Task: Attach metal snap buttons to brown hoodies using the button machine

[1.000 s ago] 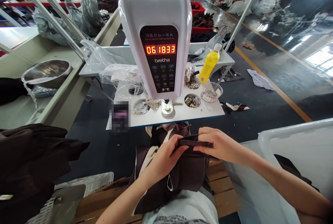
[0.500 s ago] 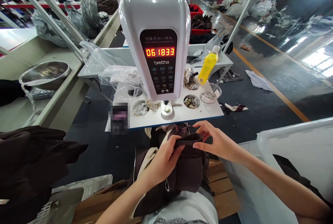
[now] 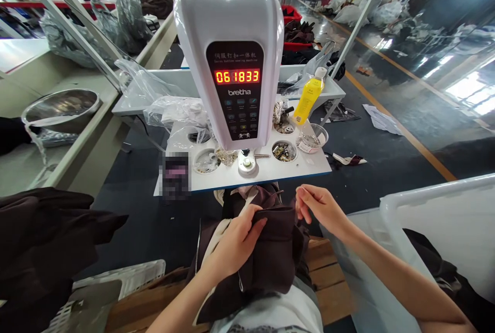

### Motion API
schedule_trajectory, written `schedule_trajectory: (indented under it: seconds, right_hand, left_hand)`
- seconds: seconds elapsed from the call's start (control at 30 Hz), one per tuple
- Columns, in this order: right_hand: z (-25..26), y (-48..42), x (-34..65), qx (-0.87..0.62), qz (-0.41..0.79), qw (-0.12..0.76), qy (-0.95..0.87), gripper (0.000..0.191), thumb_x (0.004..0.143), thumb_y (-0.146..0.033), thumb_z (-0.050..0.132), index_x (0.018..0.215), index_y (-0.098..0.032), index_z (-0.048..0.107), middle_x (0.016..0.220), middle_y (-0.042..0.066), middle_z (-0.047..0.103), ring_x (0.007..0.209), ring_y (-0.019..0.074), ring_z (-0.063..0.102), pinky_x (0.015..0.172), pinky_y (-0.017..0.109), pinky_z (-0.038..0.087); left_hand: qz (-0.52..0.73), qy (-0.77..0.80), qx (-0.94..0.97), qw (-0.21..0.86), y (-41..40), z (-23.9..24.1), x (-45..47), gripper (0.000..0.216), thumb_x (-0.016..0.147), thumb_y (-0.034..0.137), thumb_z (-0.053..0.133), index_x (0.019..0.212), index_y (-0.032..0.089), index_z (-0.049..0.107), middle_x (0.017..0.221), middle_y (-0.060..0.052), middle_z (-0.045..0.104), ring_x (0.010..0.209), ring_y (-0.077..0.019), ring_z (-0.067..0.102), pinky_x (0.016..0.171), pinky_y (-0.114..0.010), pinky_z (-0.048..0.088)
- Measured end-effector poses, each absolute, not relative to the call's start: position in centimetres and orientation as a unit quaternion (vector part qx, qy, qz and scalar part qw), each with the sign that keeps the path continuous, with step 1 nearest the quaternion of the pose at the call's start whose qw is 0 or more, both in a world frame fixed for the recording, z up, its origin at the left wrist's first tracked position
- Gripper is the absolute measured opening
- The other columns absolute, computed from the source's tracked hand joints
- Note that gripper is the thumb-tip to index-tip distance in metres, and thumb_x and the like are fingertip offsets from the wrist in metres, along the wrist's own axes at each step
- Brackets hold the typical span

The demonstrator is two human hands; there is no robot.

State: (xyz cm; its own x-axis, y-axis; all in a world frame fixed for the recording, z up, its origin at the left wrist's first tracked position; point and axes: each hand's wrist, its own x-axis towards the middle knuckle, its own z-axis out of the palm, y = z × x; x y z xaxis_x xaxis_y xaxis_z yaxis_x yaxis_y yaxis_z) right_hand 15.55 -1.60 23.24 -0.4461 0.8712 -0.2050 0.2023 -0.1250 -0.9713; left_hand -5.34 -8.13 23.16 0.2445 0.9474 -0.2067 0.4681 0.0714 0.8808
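A dark brown garment point(image 3: 274, 255) with pale cream parts lies over my lap, in front of the table. My left hand point(image 3: 235, 240) grips its folded upper edge between thumb and fingers. Just off the right end of that edge is my right hand point(image 3: 315, 204), its thumb and fingertips pressed together; whatever is between them is too small to make out. Straight ahead stands a white button machine point(image 3: 235, 29) with a red lit display reading 061833. Below its head, a small round metal die point(image 3: 246, 164) sits near the table's front edge.
The white table point(image 3: 216, 181) has round wells of metal fasteners point(image 3: 284, 151). A yellow bottle point(image 3: 309, 98) and clear tub point(image 3: 312, 139) stand at its right, plastic bags point(image 3: 181, 111) at its left. Dark cloth point(image 3: 50, 240) is piled at left; a white bin point(image 3: 444, 204) stands at right.
My right hand has drawn back slightly to the right from the garment's edge, and its spread fingers have closed together. The held edge now lies flatter; my left hand still grips it.
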Motion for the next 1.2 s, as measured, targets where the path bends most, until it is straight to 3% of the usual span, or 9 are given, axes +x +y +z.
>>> schedule_trajectory:
  seconds: [0.1, 0.17, 0.27, 0.37, 0.5, 0.83, 1.03, 1.2]
  right_hand:
    - [22.9, -1.8, 15.5, -0.415, 0.624, 0.258, -0.609, 0.041, 0.084, -0.054, 0.046, 0.091, -0.014, 0.055, 0.074, 0.004, 0.063, 0.072, 0.013, 0.058, 0.067, 0.025, 0.044]
    - [22.3, -2.4, 15.3, -0.415, 0.638, 0.232, -0.606, 0.047, 0.08, -0.053, 0.053, 0.108, -0.014, 0.052, 0.092, 0.007, 0.062, 0.085, 0.015, 0.057, 0.073, 0.026, 0.045]
    - [20.9, -3.5, 14.7, -0.422, 0.671, 0.229, -0.565, 0.048, 0.078, -0.047, 0.06, 0.114, -0.017, 0.049, 0.101, 0.006, 0.06, 0.092, 0.0155, 0.056, 0.078, 0.027, 0.045]
    - [20.0, -4.4, 14.3, -0.393, 0.717, 0.224, -0.53, 0.038, 0.079, -0.045, 0.059, 0.103, -0.016, 0.057, 0.093, 0.004, 0.061, 0.086, 0.0156, 0.056, 0.076, 0.027, 0.045]
    - [20.0, -5.0, 14.4, -0.424, 0.638, 0.254, -0.59, 0.028, 0.08, -0.042, 0.059, 0.086, -0.014, 0.062, 0.081, 0.001, 0.058, 0.078, 0.014, 0.05, 0.07, 0.024, 0.04]
    - [20.1, -5.2, 14.2, -0.44, 0.603, 0.282, -0.603, 0.033, 0.088, -0.046, 0.045, 0.073, -0.016, 0.044, 0.061, -0.005, 0.029, 0.055, 0.0064, 0.024, 0.048, 0.021, 0.02]
    - [20.1, -5.0, 13.5, -0.443, 0.579, 0.271, -0.628, 0.039, 0.091, -0.049, 0.035, 0.067, -0.017, 0.038, 0.059, -0.005, 0.027, 0.053, 0.0068, 0.024, 0.047, 0.022, 0.02]
    - [19.8, -4.6, 13.1, -0.462, 0.563, 0.274, -0.628, 0.041, 0.09, -0.051, 0.035, 0.068, -0.017, 0.042, 0.06, -0.005, 0.03, 0.055, 0.0072, 0.028, 0.049, 0.021, 0.023]
  left_hand:
    - [0.269, 0.586, 0.613, 0.457, -8.2, 22.7, -5.4, 0.022, 0.091, 0.037, 0.037, 0.103, 0.021, 0.046, 0.073, 0.001, 0.056, 0.069, -0.0148, 0.054, 0.063, -0.025, 0.04]
    - [0.269, 0.598, 0.61, 0.446, -8.2, 22.3, -5.3, 0.024, 0.09, 0.037, 0.038, 0.106, 0.021, 0.046, 0.078, 0.0, 0.058, 0.076, -0.0164, 0.056, 0.066, -0.026, 0.041]
    - [0.278, 0.593, 0.611, 0.446, -8.4, 21.9, -5.2, 0.026, 0.09, 0.038, 0.037, 0.107, 0.021, 0.046, 0.088, -0.003, 0.06, 0.083, -0.0176, 0.057, 0.073, -0.029, 0.043]
    - [0.293, 0.59, 0.608, 0.443, -8.6, 21.6, -5.1, 0.026, 0.09, 0.038, 0.038, 0.107, 0.021, 0.047, 0.093, -0.004, 0.061, 0.086, -0.018, 0.058, 0.077, -0.03, 0.043]
    - [0.28, 0.602, 0.611, 0.432, -8.9, 21.8, -4.8, 0.026, 0.091, 0.038, 0.034, 0.107, 0.021, 0.046, 0.092, -0.003, 0.062, 0.084, -0.0178, 0.058, 0.076, -0.03, 0.043]
    - [0.226, 0.61, 0.632, 0.422, -9.4, 22.7, -4.4, 0.026, 0.092, 0.036, 0.033, 0.105, 0.019, 0.047, 0.091, -0.005, 0.061, 0.083, -0.0183, 0.057, 0.077, -0.029, 0.042]
    - [0.237, 0.604, 0.61, 0.455, -9.3, 22.2, -4.7, 0.026, 0.092, 0.035, 0.031, 0.105, 0.019, 0.047, 0.09, -0.003, 0.062, 0.08, -0.0169, 0.056, 0.074, -0.028, 0.041]
    - [0.241, 0.616, 0.584, 0.471, -9.0, 21.2, -5.1, 0.026, 0.091, 0.038, 0.031, 0.107, 0.021, 0.043, 0.092, -0.003, 0.061, 0.081, -0.0174, 0.057, 0.075, -0.03, 0.04]
